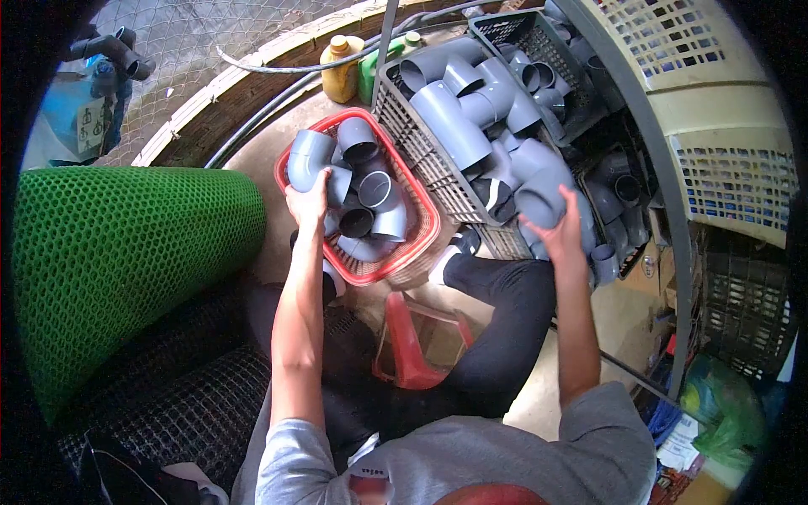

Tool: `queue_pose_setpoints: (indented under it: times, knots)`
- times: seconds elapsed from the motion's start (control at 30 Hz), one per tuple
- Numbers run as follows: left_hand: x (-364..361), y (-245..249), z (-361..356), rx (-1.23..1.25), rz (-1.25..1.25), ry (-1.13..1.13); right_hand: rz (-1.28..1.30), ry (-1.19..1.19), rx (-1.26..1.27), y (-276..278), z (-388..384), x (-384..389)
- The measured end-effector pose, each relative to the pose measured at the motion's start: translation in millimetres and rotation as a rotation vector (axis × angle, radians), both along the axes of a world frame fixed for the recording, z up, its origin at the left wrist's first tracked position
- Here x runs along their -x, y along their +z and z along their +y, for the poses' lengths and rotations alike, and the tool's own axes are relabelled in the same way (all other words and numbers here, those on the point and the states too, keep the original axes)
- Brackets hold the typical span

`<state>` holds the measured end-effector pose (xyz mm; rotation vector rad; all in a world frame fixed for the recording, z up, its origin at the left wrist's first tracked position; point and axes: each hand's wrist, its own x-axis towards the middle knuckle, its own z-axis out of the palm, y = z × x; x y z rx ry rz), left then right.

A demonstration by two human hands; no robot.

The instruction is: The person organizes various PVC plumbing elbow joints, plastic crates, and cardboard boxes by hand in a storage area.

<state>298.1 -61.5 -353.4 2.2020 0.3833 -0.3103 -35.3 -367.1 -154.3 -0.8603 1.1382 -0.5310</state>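
Note:
My left hand point(306, 204) is closed on a grey pipe elbow point(310, 157) at the left side of a red plastic basket point(431, 220). Several other grey elbows point(380, 192) lie in that basket, their open ends facing different ways. Over to the right, my right hand point(559, 227) grips a grey pipe fitting point(539, 199) at the near end of a grey slatted crate point(425, 172). Large grey tees point(452, 124) and other fittings are heaped in the crate. The undersides of both held fittings are hidden.
A red stool point(410, 345) stands between my legs. Green mesh point(143, 252) is rolled up on the left, above black mesh point(210, 379). Beyond the basket stands a yellow jug point(340, 76). A metal frame post point(683, 295) and cream crates point(732, 177) bound the right side.

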Motion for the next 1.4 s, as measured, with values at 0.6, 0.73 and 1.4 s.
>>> queue_pose_setpoints:
  times: [0.6,0.73,1.4]
  knots:
    - [4.4,128.8,-6.9,0.518,-0.068,-0.395,1.425,0.186,0.864,-101.4,-328.1,-99.7]
    - [0.5,129.1,5.5,0.581,-0.064,-0.366,1.482,0.056,0.803,-122.7,-372.3,-107.8]
    - [8.2,86.5,34.9,0.452,0.102,-0.421,1.68,0.308,0.69,-183.3,-470.2,-104.1]
